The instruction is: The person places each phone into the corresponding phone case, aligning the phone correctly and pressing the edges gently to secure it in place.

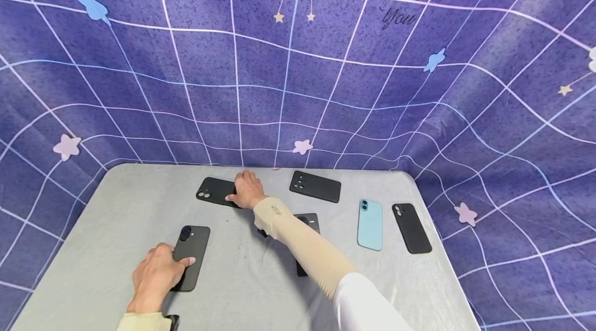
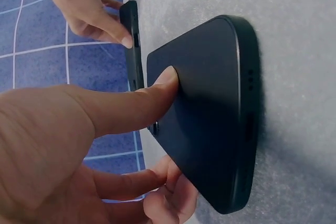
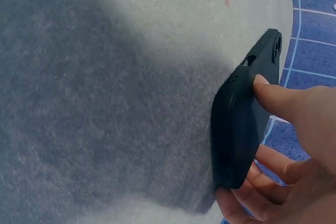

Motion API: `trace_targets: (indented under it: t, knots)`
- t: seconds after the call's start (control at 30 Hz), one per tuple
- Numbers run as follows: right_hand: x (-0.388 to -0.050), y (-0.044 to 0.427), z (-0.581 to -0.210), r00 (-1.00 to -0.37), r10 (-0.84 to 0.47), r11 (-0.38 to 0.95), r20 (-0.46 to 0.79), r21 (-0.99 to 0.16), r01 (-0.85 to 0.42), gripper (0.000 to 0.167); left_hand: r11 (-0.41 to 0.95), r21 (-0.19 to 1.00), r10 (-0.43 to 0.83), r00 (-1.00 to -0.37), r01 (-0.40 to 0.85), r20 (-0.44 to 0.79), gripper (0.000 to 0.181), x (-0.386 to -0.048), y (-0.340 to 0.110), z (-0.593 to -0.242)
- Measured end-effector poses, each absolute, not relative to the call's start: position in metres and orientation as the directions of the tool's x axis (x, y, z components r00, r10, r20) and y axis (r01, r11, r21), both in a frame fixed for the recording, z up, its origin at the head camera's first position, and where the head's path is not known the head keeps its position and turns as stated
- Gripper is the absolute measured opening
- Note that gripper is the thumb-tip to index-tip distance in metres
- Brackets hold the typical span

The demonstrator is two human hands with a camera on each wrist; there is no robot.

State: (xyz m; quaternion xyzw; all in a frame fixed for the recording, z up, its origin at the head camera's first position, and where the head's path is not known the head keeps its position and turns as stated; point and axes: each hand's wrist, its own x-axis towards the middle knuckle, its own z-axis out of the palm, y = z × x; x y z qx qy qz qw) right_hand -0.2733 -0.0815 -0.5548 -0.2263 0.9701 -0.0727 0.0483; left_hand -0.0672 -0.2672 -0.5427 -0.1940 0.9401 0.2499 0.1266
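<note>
At the front left of the table, my left hand (image 1: 155,271) holds a dark grey smartphone (image 1: 195,253) that lies back up, its camera end away from me. In the left wrist view the thumb presses on the phone's back (image 2: 205,103), with curled fingers at its side edge. Farther back, my right hand (image 1: 248,190) grips the right end of a black phone case (image 1: 216,190) with camera cutouts at its left end. The right wrist view has the thumb on the outer face of the case (image 3: 244,119) and the fingers at its lower edge.
Beneath the right forearm lies a partly hidden black phone (image 1: 311,222). Toward the right are a black case (image 1: 318,187) at the back, a light blue phone (image 1: 370,227) and another black case (image 1: 413,230). A purple gridded curtain (image 1: 261,98) stands behind the grey-covered table (image 1: 242,269).
</note>
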Motion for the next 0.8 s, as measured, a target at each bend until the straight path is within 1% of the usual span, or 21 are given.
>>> trace_targets:
  t: [0.17,0.27,0.43,0.57,0.67,0.8]
  knots:
    - [-0.2735,-0.0821,-0.5528,-0.897,-0.438,0.887,-0.060,-0.188,-0.421,0.067,0.806,0.423,-0.296,-0.901,-0.413,-0.316,0.078,-0.0665,-0.2674,-0.5412]
    - [-0.2741,-0.0829,-0.5534,-0.900,-0.431,0.883,-0.057,-0.232,-0.408,0.063,0.814,0.416,-0.288,-0.904,-0.405,-0.316,0.077,-0.0668,-0.2675,-0.5402]
    - [-0.2756,-0.0832,-0.5557,-0.896,-0.441,0.865,-0.056,-0.294,-0.407,0.057,0.821,0.412,-0.275,-0.907,-0.394,-0.320,0.071,-0.0671,-0.2690,-0.5396]
    - [-0.2750,-0.0824,-0.5561,-0.880,-0.471,0.852,-0.054,-0.287,-0.438,0.056,0.826,0.409,-0.267,-0.908,-0.389,-0.323,0.075,-0.0668,-0.2706,-0.5388]
    - [-0.2726,-0.0811,-0.5549,-0.874,-0.482,0.852,-0.059,-0.264,-0.452,0.054,0.833,0.415,-0.254,-0.919,-0.366,-0.302,0.079,-0.0662,-0.2719,-0.5388]
    - [-0.2701,-0.0783,-0.5519,-0.872,-0.487,0.852,-0.051,-0.249,-0.461,0.050,0.840,0.418,-0.235,-0.926,-0.346,-0.295,0.077,-0.0662,-0.2731,-0.5388]
